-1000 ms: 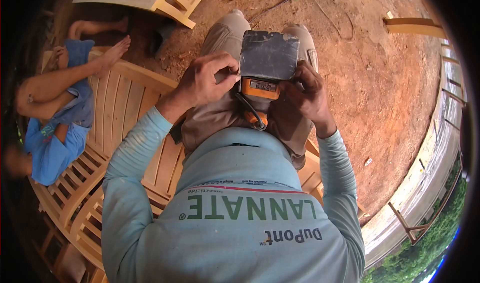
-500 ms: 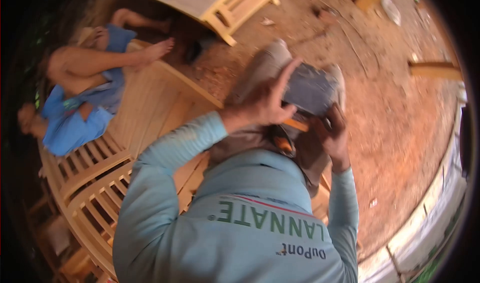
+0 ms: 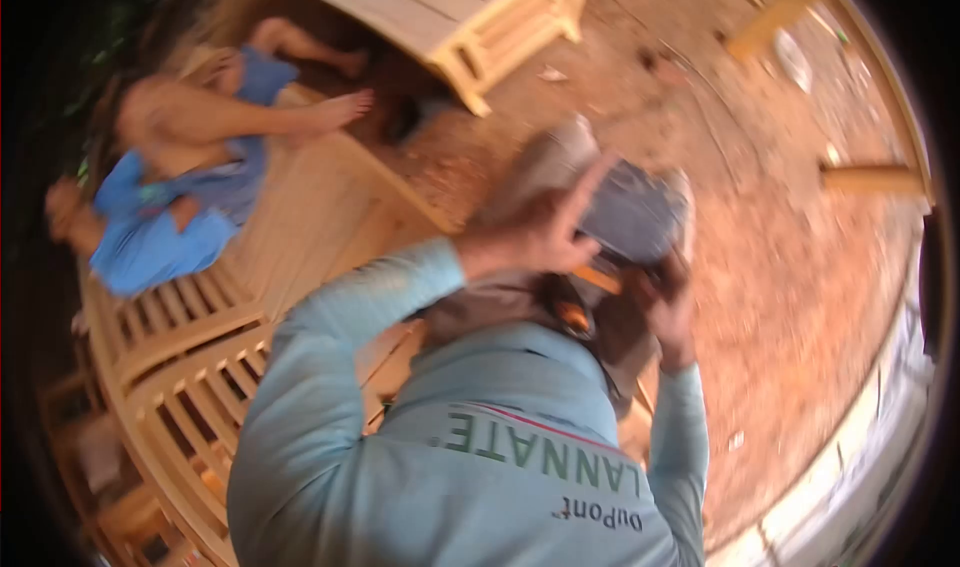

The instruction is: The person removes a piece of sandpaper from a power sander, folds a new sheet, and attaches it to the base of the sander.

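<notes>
A dark grey, flat rectangular thing (image 3: 635, 212) with a pale, scuffed far edge is held above my knees; blur hides its exact kind. My left hand (image 3: 545, 229) grips its left side, fingers stretched along the edge and thumb near the close corner. At the near right corner, my right hand (image 3: 665, 302) holds it with bent fingers, partly hidden. Just below it shows an orange strip (image 3: 597, 279). An orange and black object (image 3: 573, 315), too blurred to name, lies at my lap.
I sit on a slatted wooden bench (image 3: 200, 387). To the left a person in a blue shirt (image 3: 165, 227) reclines on the joined wooden seat. Another piece of wooden furniture (image 3: 510, 27) stands ahead. Reddish dirt ground (image 3: 790, 297) and wooden posts (image 3: 870, 179) are at the right.
The whole view has shifted, so the scene sits slightly lower and further right. Both hands keep their hold on the dark grey thing, with little change in their grip.
</notes>
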Demonstrator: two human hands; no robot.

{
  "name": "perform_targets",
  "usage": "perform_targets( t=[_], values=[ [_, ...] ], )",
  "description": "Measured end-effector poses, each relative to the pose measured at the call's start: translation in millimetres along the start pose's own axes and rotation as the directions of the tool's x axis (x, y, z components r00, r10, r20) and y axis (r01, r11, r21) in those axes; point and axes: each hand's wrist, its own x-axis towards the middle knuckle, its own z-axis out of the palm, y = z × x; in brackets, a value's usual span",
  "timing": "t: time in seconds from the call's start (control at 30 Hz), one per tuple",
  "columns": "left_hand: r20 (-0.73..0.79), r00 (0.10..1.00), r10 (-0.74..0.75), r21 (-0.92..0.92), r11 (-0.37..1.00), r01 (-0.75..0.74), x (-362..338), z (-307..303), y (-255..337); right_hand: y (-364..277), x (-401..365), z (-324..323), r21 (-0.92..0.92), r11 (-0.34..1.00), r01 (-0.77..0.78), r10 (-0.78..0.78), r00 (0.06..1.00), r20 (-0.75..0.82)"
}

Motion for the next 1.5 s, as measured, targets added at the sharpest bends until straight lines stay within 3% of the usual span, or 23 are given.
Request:
perform_targets(
  t=[0.03,0.13,0.17,0.33,0.43,0.47,0.57,0.63,0.77,0.9,0.93,1.2,1.5],
  values=[
    [0.004,0.999,-0.032,0.009,0.999,0.032,2.0,-4.7,-1.4,0.7,2.6,-3.0,-0.078,0.996,0.033,-0.032,0.999,0.006],
    [0.024,0.984,-0.179,-0.036,0.983,0.18,7.4,-9.8,2.9,2.8,6.5,-12.8,-0.042,0.999,-0.017,0.017,1.0,-0.004],
    [0.048,0.967,-0.252,-0.145,0.956,0.256,8.7,-8.6,3.5,2.4,8.4,-15.4,0.009,1.0,-0.022,0.022,1.0,-0.008],
    [0.021,0.963,-0.27,-0.596,0.769,0.229,23.1,-3.1,15.2,-28.2,13.1,-6.8,0.429,0.876,-0.221,0.224,0.974,0.045],
    [0.085,0.928,-0.363,-0.738,0.603,0.303,23.6,-6.8,18.0,-22.5,19.1,-6.1,0.651,0.725,-0.226,0.155,0.974,0.166],
    [0.119,0.912,-0.393,-0.779,0.532,0.331,22.0,-7.4,23.3,-21.1,19.5,-1.6,0.664,0.713,-0.225,0.184,0.974,0.132],
    [0.136,0.876,-0.464,-0.826,0.435,0.358,14.0,-5.4,22.8,-7.5,23.2,10.6,0.794,0.578,-0.19,0.18,0.978,0.103],
    [0.144,0.856,-0.496,-0.887,0.318,0.334,14.2,1.1,28.0,-12.3,24.9,15.0,0.834,0.533,-0.139,0.096,0.99,0.103],
    [0.088,0.878,-0.471,-0.821,0.465,0.332,16.6,3.0,34.9,-16.9,29.9,13.5,0.798,0.582,-0.159,0.053,0.986,0.157],
    [0.087,0.895,-0.437,-0.874,0.397,0.279,12.7,4.9,29.7,-18.4,29.7,14.7,0.784,0.602,-0.151,0.078,0.988,0.13],
    [0.129,0.889,-0.439,-0.909,0.305,0.282,11.0,5.5,28.5,-18.1,28.1,16.4,0.793,0.593,-0.138,0.072,0.99,0.118],
    [0.071,0.913,-0.402,-0.958,0.229,0.176,12.1,7.5,30.1,-1.7,25.1,13.8,0.848,0.521,-0.094,-0.051,0.989,0.141],
    [0.119,0.889,-0.443,-0.982,0.081,0.172,6.3,11.3,20.0,4.0,31.8,10.4,0.873,0.476,-0.11,-0.118,0.975,0.188]
  ],
)
